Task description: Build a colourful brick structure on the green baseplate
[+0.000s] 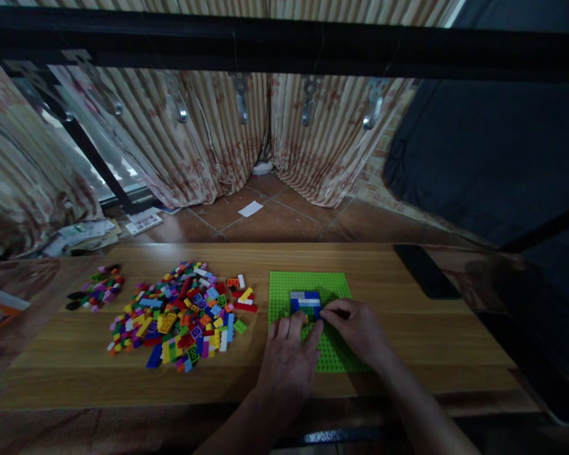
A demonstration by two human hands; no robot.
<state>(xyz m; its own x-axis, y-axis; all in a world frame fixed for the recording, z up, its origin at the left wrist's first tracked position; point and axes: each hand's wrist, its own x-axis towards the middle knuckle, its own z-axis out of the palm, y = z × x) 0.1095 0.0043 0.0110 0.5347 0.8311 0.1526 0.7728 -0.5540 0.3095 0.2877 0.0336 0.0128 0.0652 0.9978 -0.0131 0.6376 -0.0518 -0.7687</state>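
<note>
A bright green baseplate (332, 284) lies on the wooden table (408, 341). A small block of blue and grey-white bricks (305, 301) is stuck on it near its middle. My left hand (291, 354) lies flat on the plate's near left part, fingers stretched toward the blue bricks. My right hand (353, 328) rests on the plate just right of the block, its fingers pinched together at the block's right edge. Whether a brick is in that pinch is hidden. A large heap of mixed coloured bricks (180, 313) lies to the left of the plate.
A smaller heap of dark, purple and green pieces (97, 292) sits at the far left of the table. A dark flat phone-like slab (425, 270) lies at the back right. An orange-and-white booklet (0, 306) overhangs the left edge. Curtains and tiled floor lie beyond.
</note>
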